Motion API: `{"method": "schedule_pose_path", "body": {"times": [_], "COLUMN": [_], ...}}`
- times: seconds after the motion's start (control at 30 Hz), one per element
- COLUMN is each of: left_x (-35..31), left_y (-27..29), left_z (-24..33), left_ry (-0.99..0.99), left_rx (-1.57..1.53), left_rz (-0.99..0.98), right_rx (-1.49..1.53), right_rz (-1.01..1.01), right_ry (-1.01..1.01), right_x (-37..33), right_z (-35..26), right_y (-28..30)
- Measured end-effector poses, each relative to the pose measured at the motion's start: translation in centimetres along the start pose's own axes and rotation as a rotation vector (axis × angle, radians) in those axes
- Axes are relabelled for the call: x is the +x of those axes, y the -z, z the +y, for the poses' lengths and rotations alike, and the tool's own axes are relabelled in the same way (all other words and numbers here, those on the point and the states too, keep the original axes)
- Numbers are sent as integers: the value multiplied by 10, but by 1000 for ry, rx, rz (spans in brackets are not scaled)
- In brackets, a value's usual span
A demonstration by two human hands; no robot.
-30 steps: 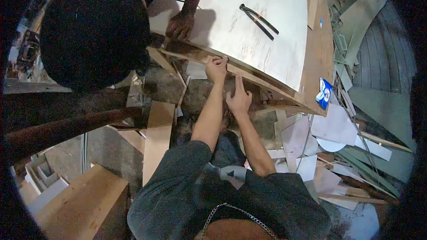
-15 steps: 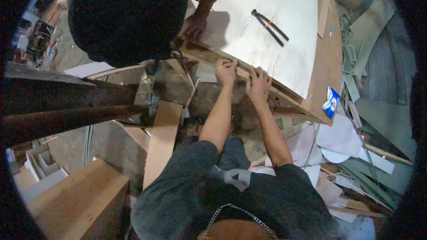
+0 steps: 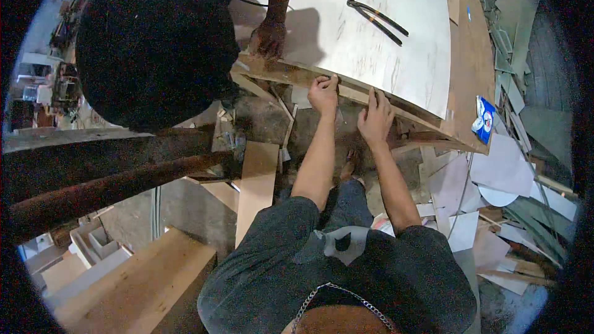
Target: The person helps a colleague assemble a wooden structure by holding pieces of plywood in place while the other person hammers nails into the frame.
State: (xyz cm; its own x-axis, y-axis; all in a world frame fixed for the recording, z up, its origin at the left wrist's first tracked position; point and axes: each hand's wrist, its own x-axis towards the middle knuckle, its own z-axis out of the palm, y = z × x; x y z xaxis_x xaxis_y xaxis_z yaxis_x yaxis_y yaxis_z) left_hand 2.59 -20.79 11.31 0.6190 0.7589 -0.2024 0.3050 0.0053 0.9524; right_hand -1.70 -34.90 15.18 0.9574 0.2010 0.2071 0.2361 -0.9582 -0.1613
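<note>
A white-faced panel [image 3: 396, 68] lies on the wooden bench, with a wooden edge strip [image 3: 356, 93] along its near side. My left hand [image 3: 323, 95] is closed at this strip, thumb and forefinger pinched together over its top edge; what they hold is too small to make out. To its right, my right hand [image 3: 376, 121] rests against the strip's near face with fingers stretched out. Black end-cutting pincers [image 3: 377, 21] with orange bands lie on the panel. A co-worker's hand [image 3: 268, 40] presses on the panel's left end.
The co-worker's dark cap [image 3: 154, 46] blocks the upper left. A blue packet [image 3: 482, 119] sits at the bench's right corner. Dark beams [image 3: 111, 179] cross the left side. Boards [image 3: 257, 188] stand below, and sheet offcuts [image 3: 504, 167] pile up at the right.
The view has shifted, so most things sit farther right. My right fingers have straightened and come lower on the strip. The co-worker's head has moved left, and that person's hand has closed into a fist.
</note>
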Motion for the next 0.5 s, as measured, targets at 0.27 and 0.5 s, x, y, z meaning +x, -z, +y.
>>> {"method": "schedule_pose_path", "body": {"times": [0.27,0.5], "left_x": [12,14], "left_y": [-8,-15], "left_z": [-23,-25], "left_ry": [-38,58], "left_rx": [-234,-298], "left_rz": [-5,-38], "right_rx": [18,-22], "right_rz": [41,65], "right_ry": [-70,-73], "right_x": [-3,0], "right_z": [-8,-11], "right_y": [3,3]}}
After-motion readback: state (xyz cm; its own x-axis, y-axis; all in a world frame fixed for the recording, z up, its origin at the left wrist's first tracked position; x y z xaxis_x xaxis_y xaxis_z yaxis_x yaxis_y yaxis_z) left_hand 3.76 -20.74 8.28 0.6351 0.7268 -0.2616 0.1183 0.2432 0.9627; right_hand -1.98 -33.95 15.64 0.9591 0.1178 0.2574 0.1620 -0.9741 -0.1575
